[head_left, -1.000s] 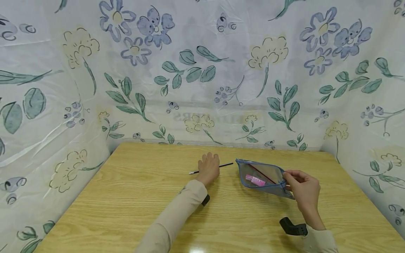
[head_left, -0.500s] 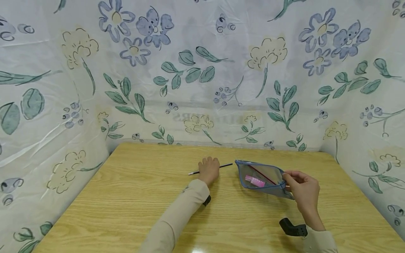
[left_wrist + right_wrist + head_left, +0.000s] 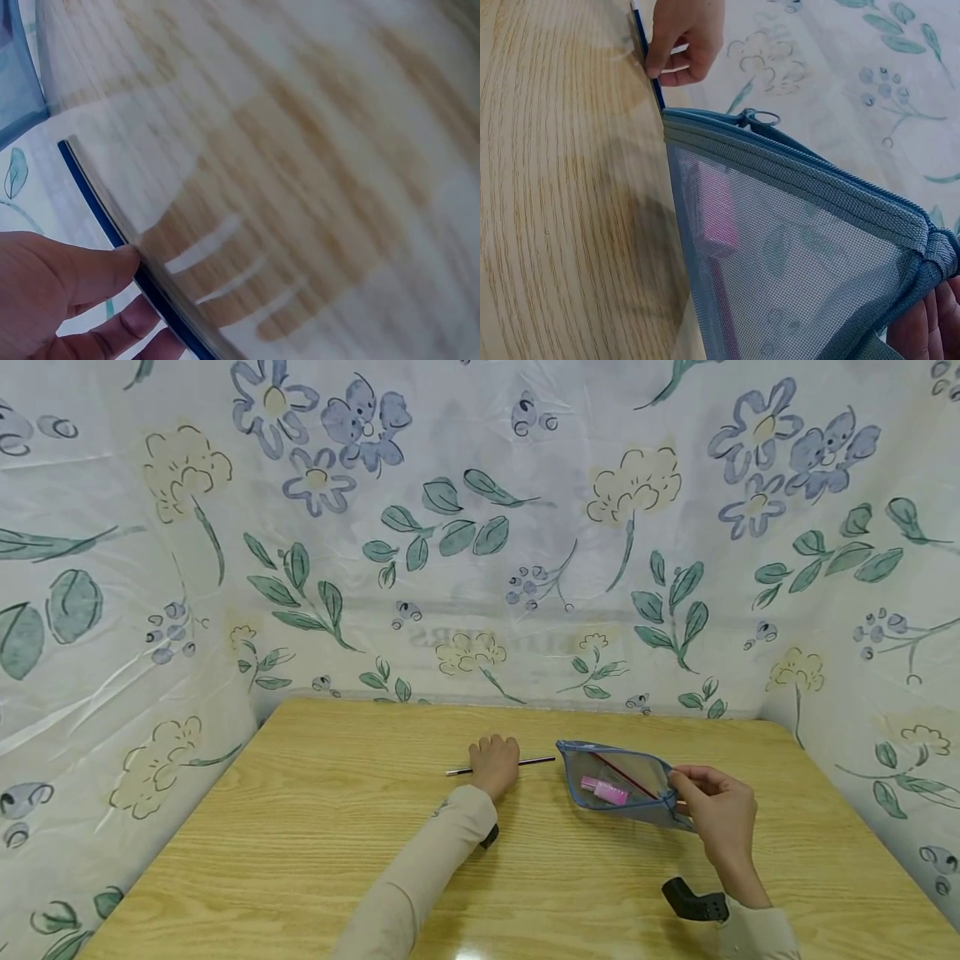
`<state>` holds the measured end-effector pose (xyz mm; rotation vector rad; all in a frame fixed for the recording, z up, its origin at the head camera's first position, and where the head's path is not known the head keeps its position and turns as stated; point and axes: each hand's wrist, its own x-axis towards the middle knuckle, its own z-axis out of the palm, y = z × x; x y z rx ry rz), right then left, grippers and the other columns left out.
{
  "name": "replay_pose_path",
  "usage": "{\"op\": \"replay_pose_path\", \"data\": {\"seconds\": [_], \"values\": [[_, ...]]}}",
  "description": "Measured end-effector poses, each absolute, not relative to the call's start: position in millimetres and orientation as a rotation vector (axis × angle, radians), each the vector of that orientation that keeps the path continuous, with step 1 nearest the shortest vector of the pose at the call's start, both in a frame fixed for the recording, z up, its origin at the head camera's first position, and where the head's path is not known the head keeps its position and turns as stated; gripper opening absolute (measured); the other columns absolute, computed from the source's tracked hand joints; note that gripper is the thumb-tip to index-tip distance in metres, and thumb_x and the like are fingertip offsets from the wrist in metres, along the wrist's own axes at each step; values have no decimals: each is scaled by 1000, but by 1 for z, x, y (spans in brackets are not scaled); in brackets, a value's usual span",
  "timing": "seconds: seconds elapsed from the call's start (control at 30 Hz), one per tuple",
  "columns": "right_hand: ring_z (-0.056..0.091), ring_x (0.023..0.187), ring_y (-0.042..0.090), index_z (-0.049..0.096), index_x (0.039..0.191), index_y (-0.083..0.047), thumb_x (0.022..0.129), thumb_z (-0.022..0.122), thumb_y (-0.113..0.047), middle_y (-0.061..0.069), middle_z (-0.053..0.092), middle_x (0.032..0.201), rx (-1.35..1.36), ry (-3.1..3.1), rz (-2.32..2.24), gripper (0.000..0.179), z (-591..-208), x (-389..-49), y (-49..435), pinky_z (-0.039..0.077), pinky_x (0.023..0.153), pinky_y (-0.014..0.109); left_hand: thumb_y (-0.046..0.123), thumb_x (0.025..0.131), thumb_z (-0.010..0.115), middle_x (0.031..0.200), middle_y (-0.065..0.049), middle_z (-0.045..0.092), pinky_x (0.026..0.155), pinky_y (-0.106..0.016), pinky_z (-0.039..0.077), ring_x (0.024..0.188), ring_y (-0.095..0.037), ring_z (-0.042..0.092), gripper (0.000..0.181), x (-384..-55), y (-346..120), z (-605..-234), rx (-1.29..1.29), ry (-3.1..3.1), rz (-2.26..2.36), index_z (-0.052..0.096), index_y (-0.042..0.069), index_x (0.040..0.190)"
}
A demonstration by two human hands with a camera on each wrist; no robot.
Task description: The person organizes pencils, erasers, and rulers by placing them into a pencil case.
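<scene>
My left hand [image 3: 495,766] pinches a dark pencil [image 3: 536,761] between thumb and fingers, at the table surface. Seen from the left wrist, the thumb presses one side of the dark blue pencil [image 3: 94,191] and the fingers curl at the other. My right hand [image 3: 722,810] grips the right corner of a blue-edged mesh zip pouch [image 3: 637,814], whose mouth gapes. Inside lie a pink tube-like item [image 3: 604,790], its exact kind unclear, and a thin dark red stick [image 3: 621,772]. The pouch's zip pull [image 3: 761,118] shows in the right wrist view.
A wood-grain table [image 3: 315,835] lies under both hands. Floral cloth [image 3: 465,568] hangs behind it and at both sides. Black mounts sit at the wrists, one being the right wrist mount [image 3: 693,900].
The pencil's right end has swung slightly toward me, so the pencil points more at the pouch's left corner. The left hand dropped slightly from a second ago; the right hand has hardly moved.
</scene>
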<state>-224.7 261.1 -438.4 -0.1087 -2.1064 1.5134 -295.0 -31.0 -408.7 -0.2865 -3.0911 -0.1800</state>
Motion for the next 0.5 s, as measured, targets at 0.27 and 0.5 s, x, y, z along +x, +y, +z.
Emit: {"op": "replay_pose_path", "data": {"seconds": [0.27,0.5], "values": [[66,58,13,72,92,5,87,72,-15,6,68,73,-145,-2100,1548,20,-406,-205,241,54,52,26,9,99,53,92,-14,55,89,-49,39,94,-34,54,11,-296,-34,-408,-305,-3162,-175,64,5,98],[65,58,8,70,94,8,87,71,-9,1,68,73,-221,-2127,1563,18,-392,-198,233,54,54,25,8,101,49,90,-14,53,87,-49,40,91,-33,53,16,-294,-34,-408,-322,-3156,-182,62,3,94]]}}
